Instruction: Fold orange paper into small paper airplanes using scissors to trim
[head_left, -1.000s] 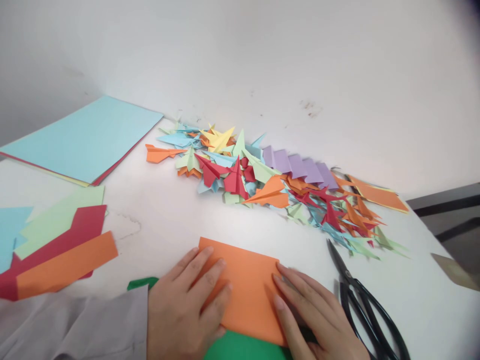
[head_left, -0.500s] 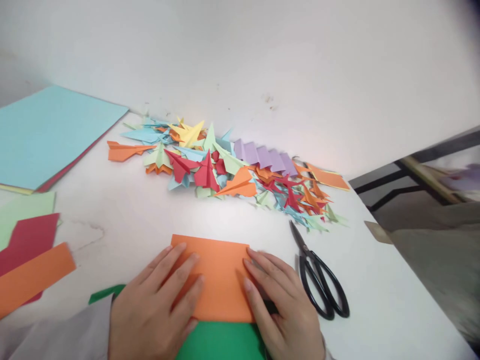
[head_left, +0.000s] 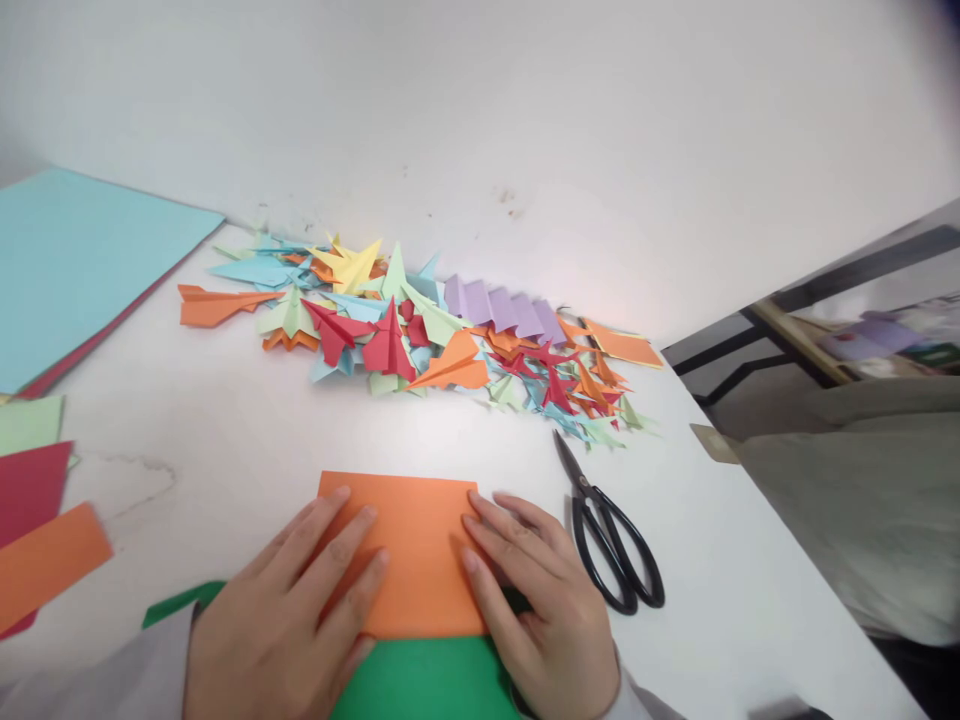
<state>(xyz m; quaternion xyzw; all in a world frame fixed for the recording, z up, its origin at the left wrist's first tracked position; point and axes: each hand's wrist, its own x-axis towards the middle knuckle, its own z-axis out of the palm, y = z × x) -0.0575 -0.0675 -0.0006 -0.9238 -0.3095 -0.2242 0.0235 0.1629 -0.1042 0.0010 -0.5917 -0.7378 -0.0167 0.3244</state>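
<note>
A flat orange sheet of paper [head_left: 420, 560] lies in front of me on a green sheet [head_left: 427, 680], whose lower part shows below it. My left hand [head_left: 285, 590] rests on the left side of the orange paper, fingers spread and open. On the right edge lies my right hand [head_left: 540, 590], its fingers stretched out and open, tips touching the paper. Both thumbs are partly hidden. Beside my right hand are scissors [head_left: 607, 530] with black handles, lying on the table.
A long pile of folded paper planes [head_left: 390, 340] runs along the wall, with a pleated purple paper [head_left: 502, 308] in it. Large blue sheets [head_left: 97, 260] lie at the left, above a red piece [head_left: 37, 485] and an orange strip [head_left: 56, 565]. The table edge [head_left: 787, 540] slopes down at right.
The whole view has shifted, so everything sits farther left in the picture. Both hands keep nearly the same place on the orange paper.
</note>
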